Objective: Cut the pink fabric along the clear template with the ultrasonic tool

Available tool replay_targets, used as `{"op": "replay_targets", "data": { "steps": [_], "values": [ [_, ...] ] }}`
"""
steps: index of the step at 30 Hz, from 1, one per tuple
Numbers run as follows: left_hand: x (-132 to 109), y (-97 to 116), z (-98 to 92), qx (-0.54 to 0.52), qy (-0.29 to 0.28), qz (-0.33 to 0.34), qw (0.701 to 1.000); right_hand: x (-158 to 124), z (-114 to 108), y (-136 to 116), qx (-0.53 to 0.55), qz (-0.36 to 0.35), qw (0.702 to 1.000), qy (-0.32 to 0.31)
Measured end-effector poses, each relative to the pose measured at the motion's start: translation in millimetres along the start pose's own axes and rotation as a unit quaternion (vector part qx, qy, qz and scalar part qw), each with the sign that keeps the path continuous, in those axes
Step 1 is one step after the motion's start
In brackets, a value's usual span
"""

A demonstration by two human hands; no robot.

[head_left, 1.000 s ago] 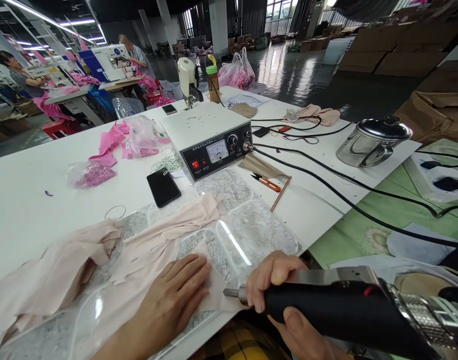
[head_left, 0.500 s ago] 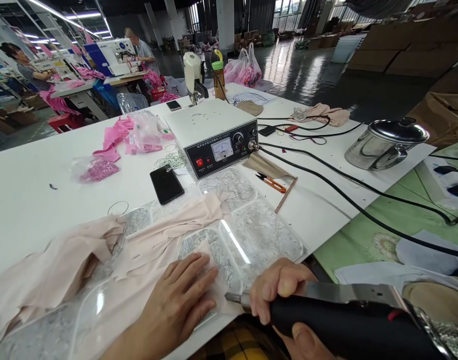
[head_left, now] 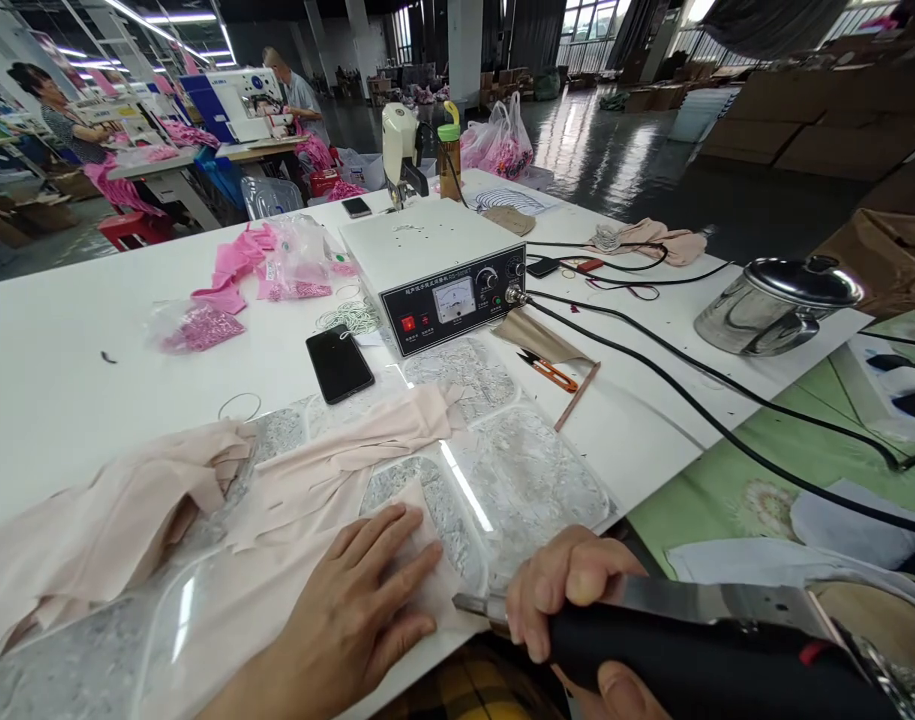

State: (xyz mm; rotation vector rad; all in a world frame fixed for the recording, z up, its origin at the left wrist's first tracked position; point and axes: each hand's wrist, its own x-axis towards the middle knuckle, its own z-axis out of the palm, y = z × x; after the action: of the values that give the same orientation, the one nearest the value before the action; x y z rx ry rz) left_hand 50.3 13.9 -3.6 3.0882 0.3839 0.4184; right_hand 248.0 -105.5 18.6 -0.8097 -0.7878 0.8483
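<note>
My left hand (head_left: 367, 600) lies flat with fingers stretched over a pale pink piece of fabric (head_left: 277, 560), pressing it onto a clear patterned mat (head_left: 532, 470). In my right hand (head_left: 573, 590) is a black and metal handheld ultrasonic welder (head_left: 697, 640), fingers wrapped round its front. Its narrow metal tip points left and sits at the fabric's right edge, just right of my left thumb. Whether the tip presses on the cloth I cannot tell. A heap of the same pink fabric (head_left: 112, 520) lies to the left.
Behind the mat stands the welder's control box (head_left: 457, 300), its black cables (head_left: 652, 370) running right. Around it are a phone (head_left: 339, 362), orange thread snips (head_left: 548, 370), a steel mug (head_left: 772, 305), and bags of pink bits (head_left: 202, 328). Two people work at sewing machines at the back left.
The whole view has shifted slightly, with table items a little further right. Both hands keep their places on the fabric and the welder; the welder tip stays beside the left thumb.
</note>
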Motion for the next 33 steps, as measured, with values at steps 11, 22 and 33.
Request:
{"op": "replay_targets", "data": {
  "steps": [11, 22, 33],
  "values": [
    [-10.2, 4.2, 10.2, -0.030, -0.004, -0.034, 0.999, 15.0, 5.7, 4.3, 0.009, -0.076, 0.996, 0.050],
    [-11.0, 5.5, 12.6, -0.041, 0.003, -0.039, 0.998, 25.0, 12.4, 19.6, 0.009, -0.088, 0.996, 0.008],
    [-7.7, 3.6, 9.4, -0.027, 0.012, -0.024, 0.999, 26.4, 8.9, 27.4, -0.012, -0.097, 0.995, -0.021]
  ]
}}
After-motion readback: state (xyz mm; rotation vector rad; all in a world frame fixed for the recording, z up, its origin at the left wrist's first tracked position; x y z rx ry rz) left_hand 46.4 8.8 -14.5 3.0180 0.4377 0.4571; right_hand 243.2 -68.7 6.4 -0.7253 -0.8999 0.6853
